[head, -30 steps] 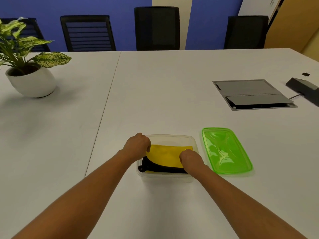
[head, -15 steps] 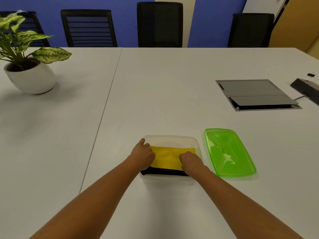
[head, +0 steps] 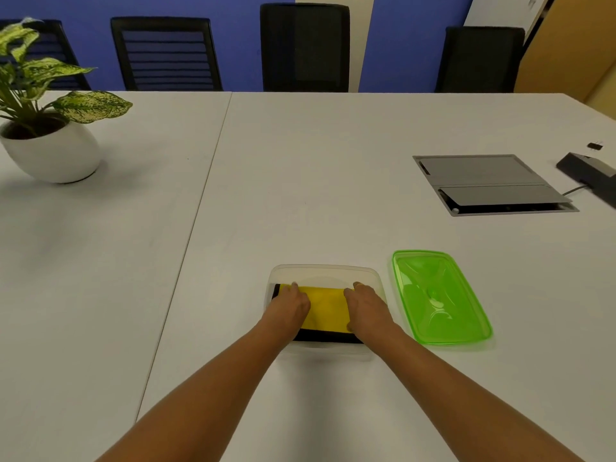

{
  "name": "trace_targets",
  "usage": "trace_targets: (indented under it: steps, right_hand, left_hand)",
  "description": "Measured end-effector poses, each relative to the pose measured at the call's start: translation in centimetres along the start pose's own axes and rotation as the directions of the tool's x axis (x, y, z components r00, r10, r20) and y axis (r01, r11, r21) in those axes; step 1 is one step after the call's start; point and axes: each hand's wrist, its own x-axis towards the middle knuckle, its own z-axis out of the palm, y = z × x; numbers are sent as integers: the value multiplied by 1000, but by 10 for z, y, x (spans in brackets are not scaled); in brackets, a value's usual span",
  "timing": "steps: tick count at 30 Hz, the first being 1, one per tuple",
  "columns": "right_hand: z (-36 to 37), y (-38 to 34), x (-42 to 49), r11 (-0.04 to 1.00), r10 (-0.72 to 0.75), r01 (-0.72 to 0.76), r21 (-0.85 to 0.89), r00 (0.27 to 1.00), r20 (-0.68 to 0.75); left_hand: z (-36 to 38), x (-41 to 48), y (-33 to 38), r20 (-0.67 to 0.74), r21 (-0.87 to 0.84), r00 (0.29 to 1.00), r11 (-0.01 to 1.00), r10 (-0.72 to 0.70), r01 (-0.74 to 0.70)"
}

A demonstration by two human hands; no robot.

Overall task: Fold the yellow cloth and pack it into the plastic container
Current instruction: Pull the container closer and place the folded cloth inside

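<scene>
The folded yellow cloth (head: 326, 308) lies flat inside the clear plastic container (head: 325, 271), on top of a black cloth (head: 328, 336) whose edge shows at the front. My left hand (head: 288, 310) presses on the yellow cloth's left end with the fingers laid flat. My right hand (head: 366, 310) presses on its right end in the same way. Both hands cover the cloth's side edges.
A green lid (head: 436, 295) lies just right of the container. A potted plant (head: 50, 135) stands at the far left. A grey cable hatch (head: 490, 181) and a black device (head: 590, 175) sit at the far right. Chairs line the far table edge.
The yellow cloth has gone from tilted and raised to flat in the container. Both hands have opened out and moved down onto its ends.
</scene>
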Motion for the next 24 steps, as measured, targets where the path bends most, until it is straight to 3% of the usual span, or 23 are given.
trace_targets:
  steps: [9, 15, 24]
  right_hand:
    - [12, 7, 14, 995, 7, 14, -103, 980, 199]
    - [19, 2, 15, 993, 32, -9, -115, 979, 199]
    - [15, -8, 12, 996, 77, -83, 41, 986, 147]
  left_hand:
    - [9, 7, 11, 154, 176, 987, 984, -39, 11]
    - [8, 5, 14, 171, 127, 984, 991, -57, 36]
    - [5, 4, 16, 151, 46, 984, 995, -99, 93]
